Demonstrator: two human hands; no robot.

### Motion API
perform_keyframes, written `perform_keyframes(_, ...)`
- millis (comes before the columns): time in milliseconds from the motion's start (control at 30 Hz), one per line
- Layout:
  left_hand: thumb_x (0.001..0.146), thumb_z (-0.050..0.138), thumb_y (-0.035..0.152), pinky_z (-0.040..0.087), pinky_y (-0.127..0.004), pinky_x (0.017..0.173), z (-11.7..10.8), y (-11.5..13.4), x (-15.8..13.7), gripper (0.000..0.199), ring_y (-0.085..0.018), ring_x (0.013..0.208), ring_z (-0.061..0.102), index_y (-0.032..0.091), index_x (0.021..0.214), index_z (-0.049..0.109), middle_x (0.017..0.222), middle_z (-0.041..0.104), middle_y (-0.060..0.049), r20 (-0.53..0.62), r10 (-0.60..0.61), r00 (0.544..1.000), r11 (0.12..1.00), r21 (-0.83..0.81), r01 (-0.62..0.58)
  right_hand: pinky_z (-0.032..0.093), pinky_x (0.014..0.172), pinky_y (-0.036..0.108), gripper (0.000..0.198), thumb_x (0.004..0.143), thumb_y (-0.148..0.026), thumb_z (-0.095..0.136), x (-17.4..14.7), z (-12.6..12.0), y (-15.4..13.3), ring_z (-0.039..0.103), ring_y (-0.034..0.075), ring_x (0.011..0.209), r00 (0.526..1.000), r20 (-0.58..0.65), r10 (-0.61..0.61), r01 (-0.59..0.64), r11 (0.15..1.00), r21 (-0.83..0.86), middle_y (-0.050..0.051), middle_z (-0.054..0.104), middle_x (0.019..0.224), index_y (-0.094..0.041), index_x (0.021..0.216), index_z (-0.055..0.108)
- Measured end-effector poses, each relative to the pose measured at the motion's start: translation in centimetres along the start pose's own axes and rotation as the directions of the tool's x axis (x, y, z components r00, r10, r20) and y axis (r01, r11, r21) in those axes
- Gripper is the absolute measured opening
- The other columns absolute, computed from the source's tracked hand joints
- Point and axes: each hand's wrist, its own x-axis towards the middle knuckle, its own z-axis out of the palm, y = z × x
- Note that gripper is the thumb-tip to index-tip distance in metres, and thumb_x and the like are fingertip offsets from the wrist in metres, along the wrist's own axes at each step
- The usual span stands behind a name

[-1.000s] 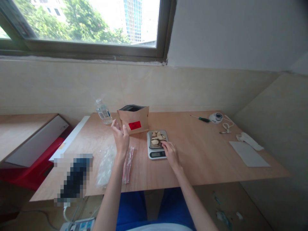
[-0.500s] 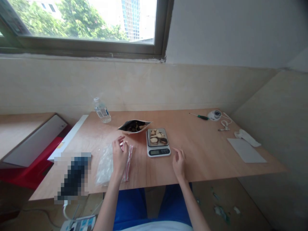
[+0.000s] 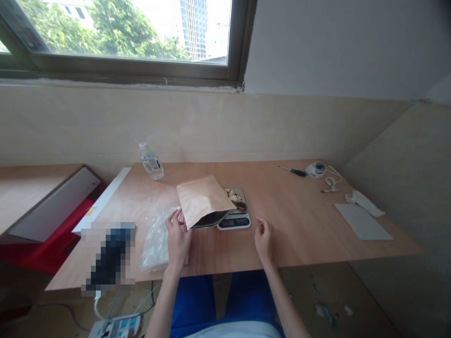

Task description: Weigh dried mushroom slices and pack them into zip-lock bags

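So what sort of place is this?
Probably a simple indoor workroom: a wooden table holds a small scale and a screwdriver.

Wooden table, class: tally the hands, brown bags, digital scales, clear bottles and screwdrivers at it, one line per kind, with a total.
Hands, left hand and right hand: 2
Brown bag: 1
Digital scale: 1
Clear bottle: 1
Screwdriver: 1
Total: 6
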Motion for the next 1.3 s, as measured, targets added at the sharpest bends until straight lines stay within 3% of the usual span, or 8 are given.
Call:
perform_keyframes(100, 0.081, 0.055, 0.029, 0.052, -0.04, 0.077, -0.1, 0.7, 0.6, 0.058, -0.023, 0.094, 0.057, 0.02, 0.134, 0.034, 0.128, 0.04, -0.015, -0.058, 0.065, 0.996, 0.998, -0.018, -0.066, 0.047, 0.074, 0.037, 0.023, 0.084, -0.015, 0.041, 0.2, 0.3, -1.3, 0.055, 0.022, 0.085, 0.997, 0.036, -0.065, 0.064, 0.998, 0.019, 0.009, 0.059, 0.091, -0.018, 0.097, 0.059)
perform_keyframes(233, 0.085, 0.052, 0.026, 0.044, -0.04, 0.091, -0.4, 1.2, 2.2, 0.036, -0.024, 0.11, 0.052, 0.025, 0.121, 0.053, 0.129, 0.046, -0.01, -0.019, 0.248, 0.969, 0.968, 0.052, -0.247, 0.046, 0.078, 0.036, 0.024, 0.086, -0.014, 0.039, 1.3, 1.3, -3.9, 0.054, 0.022, 0.092, 0.98, 0.102, -0.173, 0.165, 0.983, 0.081, 0.009, 0.059, 0.096, -0.02, 0.1, 0.058)
perform_keyframes(367, 0.089, 0.046, 0.027, 0.042, -0.037, 0.09, -0.8, 1.6, 5.0, 0.023, -0.022, 0.101, 0.057, 0.024, 0.104, 0.064, 0.107, 0.065, -0.006, -0.073, 0.325, 0.943, 0.944, 0.085, -0.319, 0.045, 0.078, 0.036, 0.025, 0.087, -0.014, 0.038, 2.3, 1.6, -4.7, 0.053, 0.021, 0.092, 0.982, 0.064, -0.18, 0.174, 0.981, 0.086, 0.009, 0.058, 0.096, -0.019, 0.101, 0.058)
perform_keyframes(567, 0.087, 0.05, 0.034, 0.046, -0.027, 0.071, -1.9, 2.1, 10.8, 0.021, -0.017, 0.077, 0.063, 0.02, 0.085, 0.065, 0.081, 0.068, -0.003, -0.285, 0.225, 0.932, 0.974, 0.076, -0.211, 0.044, 0.075, 0.037, 0.026, 0.082, -0.013, 0.039, 0.8, -0.2, -1.1, 0.053, 0.022, 0.086, 0.998, 0.03, -0.063, 0.061, 0.997, 0.04, 0.008, 0.057, 0.091, -0.018, 0.097, 0.06)
perform_keyframes(700, 0.085, 0.051, 0.039, 0.047, -0.025, 0.064, -2.9, 1.8, 13.1, 0.023, -0.015, 0.069, 0.063, 0.02, 0.088, 0.064, 0.075, 0.066, -0.001, -0.32, 0.133, 0.938, 0.991, 0.044, -0.126, 0.044, 0.076, 0.037, 0.027, 0.081, -0.016, 0.038, -0.1, -0.7, 1.2, 0.054, 0.022, 0.087, 0.998, -0.021, 0.054, -0.053, 0.998, 0.037, 0.01, 0.06, 0.093, -0.017, 0.098, 0.06)
perform_keyframes(833, 0.084, 0.052, 0.04, 0.05, -0.025, 0.063, -3.3, 1.7, 13.1, 0.024, -0.015, 0.07, 0.064, 0.019, 0.09, 0.063, 0.076, 0.066, -0.002, -0.289, 0.124, 0.949, 0.992, 0.002, -0.129, 0.044, 0.078, 0.038, 0.027, 0.08, -0.018, 0.038, 0.0, -0.3, 1.9, 0.054, 0.023, 0.089, 0.993, -0.027, 0.112, -0.11, 0.992, 0.067, 0.011, 0.061, 0.096, -0.016, 0.096, 0.059)
perform_keyframes(1100, 0.086, 0.048, 0.035, 0.051, -0.028, 0.071, -2.5, 1.8, 13.3, 0.022, -0.017, 0.079, 0.066, 0.019, 0.093, 0.063, 0.083, 0.068, -0.004, -0.263, 0.173, 0.949, 0.983, -0.015, -0.183, 0.045, 0.079, 0.038, 0.025, 0.08, -0.02, 0.039, -0.1, -0.1, 2.2, 0.056, 0.022, 0.089, 0.992, -0.011, 0.125, -0.124, 0.988, 0.093, 0.011, 0.062, 0.096, -0.017, 0.095, 0.059)
perform_keyframes(1300, 0.084, 0.052, 0.038, 0.051, -0.032, 0.073, -1.8, 1.5, 13.1, 0.027, -0.02, 0.084, 0.065, 0.017, 0.099, 0.059, 0.092, 0.066, -0.008, -0.255, 0.135, 0.957, 0.987, -0.054, -0.153, 0.046, 0.079, 0.039, 0.025, 0.081, -0.021, 0.04, -0.1, -0.2, 2.0, 0.057, 0.022, 0.088, 0.99, -0.015, 0.138, -0.136, 0.987, 0.087, 0.011, 0.063, 0.096, -0.017, 0.095, 0.059)
